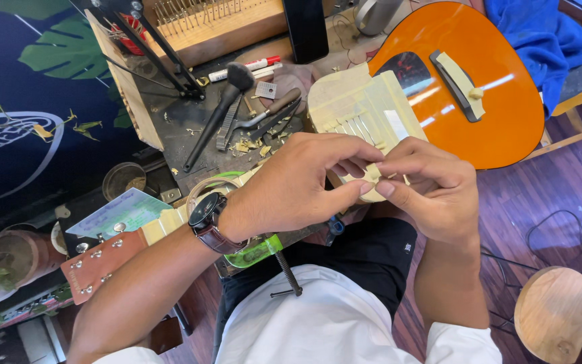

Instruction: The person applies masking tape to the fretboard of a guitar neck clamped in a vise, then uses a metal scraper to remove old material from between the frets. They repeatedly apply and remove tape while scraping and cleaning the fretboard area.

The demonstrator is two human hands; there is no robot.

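My left hand (298, 189) and right hand (432, 189) meet over my lap, both pinched shut on a small pale strip (374, 176) held between the fingertips. The strip sits at the near edge of the cream block (358, 108) resting on the orange guitar (479, 74); I cannot tell how its long axis runs. Both hands are equally close. A brush (220, 111) lies toward the bench's far edge.

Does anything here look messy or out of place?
Yes: pale shavings lie scattered over the dark bench among the tools. The orange guitar has no strings over its bridge.
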